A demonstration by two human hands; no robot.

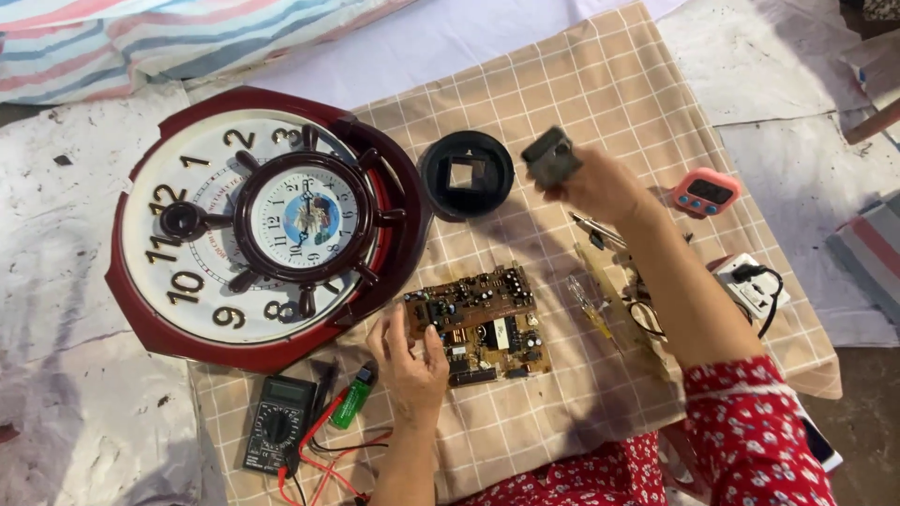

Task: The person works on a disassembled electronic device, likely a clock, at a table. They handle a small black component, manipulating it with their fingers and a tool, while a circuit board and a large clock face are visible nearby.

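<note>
My left hand (409, 356) grips the near left corner of a brown circuit board (480, 320) that lies on the checked cloth (600, 84). My right hand (592, 185) is raised above the cloth and holds a small dark grey block (550, 156), slightly blurred. Just left of that block sits a round black part (466, 175) with a square opening in its middle. A large round wall clock (253, 225) with a dark red frame and a ship's-wheel centre lies face up at the left.
A black multimeter (277, 424) with red leads and a green lighter (352, 397) lie near the front left. A yellow-handled screwdriver (587, 305) and tweezers (596, 230) lie right of the board. A pink timer (705, 192) and a white power strip (753, 285) sit at the right edge.
</note>
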